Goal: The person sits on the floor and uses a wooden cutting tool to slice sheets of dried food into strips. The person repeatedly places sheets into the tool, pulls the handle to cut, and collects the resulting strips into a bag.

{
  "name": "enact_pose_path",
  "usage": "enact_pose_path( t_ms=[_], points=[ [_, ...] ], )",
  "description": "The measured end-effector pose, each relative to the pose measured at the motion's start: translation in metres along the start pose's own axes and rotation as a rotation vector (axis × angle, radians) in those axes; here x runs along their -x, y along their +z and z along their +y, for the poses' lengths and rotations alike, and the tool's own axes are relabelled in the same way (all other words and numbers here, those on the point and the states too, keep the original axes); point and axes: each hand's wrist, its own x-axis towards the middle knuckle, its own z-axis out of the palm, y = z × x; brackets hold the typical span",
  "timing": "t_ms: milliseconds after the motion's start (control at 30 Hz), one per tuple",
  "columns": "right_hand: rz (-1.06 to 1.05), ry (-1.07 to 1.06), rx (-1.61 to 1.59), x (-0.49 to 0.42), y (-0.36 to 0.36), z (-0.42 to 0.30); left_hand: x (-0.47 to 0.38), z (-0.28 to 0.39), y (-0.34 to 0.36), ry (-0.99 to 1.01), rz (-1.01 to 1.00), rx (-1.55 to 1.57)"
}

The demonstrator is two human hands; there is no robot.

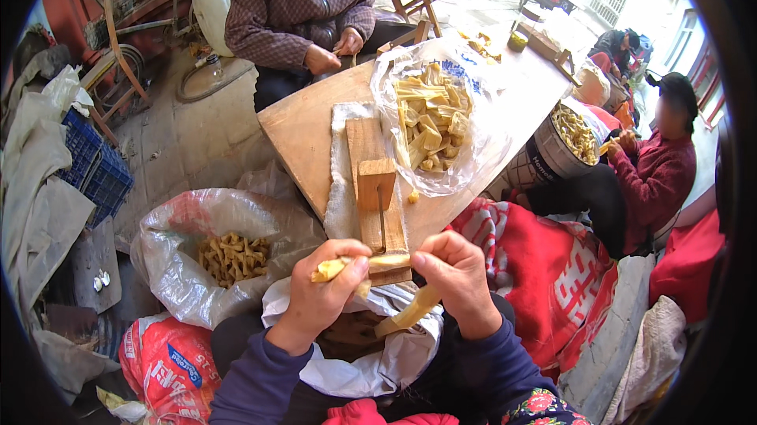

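Note:
Between my two hands a pale yellow dried husk-like strip (pixel 389 260) is stretched level, close in front of a thin upright metal rod (pixel 381 224) on a wooden stand (pixel 376 179). My left hand (pixel 331 289) pinches a folded bundle of the strips. My right hand (pixel 458 280) grips the strip's other end, and a wider piece (pixel 414 309) hangs down from it. Whether the strip touches the rod, I cannot tell. Below the hands lies an open white sack (pixel 349 375) with dark brown contents. A clear plastic bag (pixel 408 182) of yellow strips stands on the wooden table (pixel 301 123).
On the left are a sack (pixel 177 230) of short brown pieces and a blue crate (pixel 97 165). A person (pixel 301 11) sits across the table. Two more people sit at the right near a bucket (pixel 544 156) of strips. Red cloth (pixel 532 265) lies right of my arm.

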Motion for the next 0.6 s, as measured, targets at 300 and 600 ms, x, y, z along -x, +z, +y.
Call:
enact_pose_path(
  t_ms=[300,600],
  points=[
    [0.259,-0.366,0.601,-0.054,-0.005,0.044,-0.047,-0.044,-0.003,0.057,0.253,-0.176],
    [-0.151,-0.92,0.668,-0.006,0.017,0.018,0.021,0.0,0.006,0.031,-0.019,-0.141]
  ],
)
